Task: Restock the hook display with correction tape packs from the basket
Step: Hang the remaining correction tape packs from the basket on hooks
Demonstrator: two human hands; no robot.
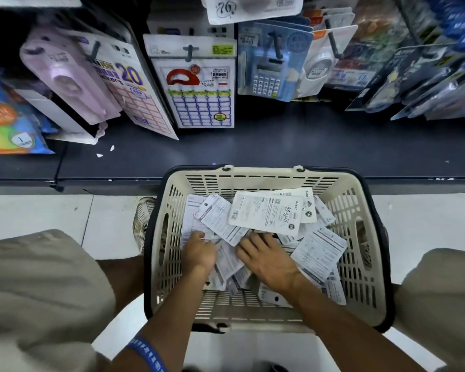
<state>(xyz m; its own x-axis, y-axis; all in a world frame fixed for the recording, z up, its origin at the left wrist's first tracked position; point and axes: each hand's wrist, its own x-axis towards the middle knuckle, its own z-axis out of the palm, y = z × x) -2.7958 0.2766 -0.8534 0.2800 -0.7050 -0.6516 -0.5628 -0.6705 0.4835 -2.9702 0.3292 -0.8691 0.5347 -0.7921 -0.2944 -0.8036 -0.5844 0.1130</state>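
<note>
White tiled floor (51, 210) carrying a cream plastic basket (341, 210), into which the fingers (199, 236) reach. Beyond the fingers, a dark low shelf (279, 146) abuts the basket's far rim; small white scraps (100, 155) lie on it, far-left of the fingers.

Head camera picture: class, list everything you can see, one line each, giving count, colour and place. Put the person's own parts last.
basket: one, cream with dark rim, on the floor between the knees.
packs: many, too jumbled to count, white, loose in the basket.
shelf: one, dark, behind the basket.
label sheets: one pack at front, white and blue, hanging centre.
calculator: one, pale blue, hanging right of centre.
shoe: one, beige, left of the basket.
wristband: one, blue, left wrist.
left hand: on the packs, grip unclear.
right hand: fingers spread over the packs.
</note>
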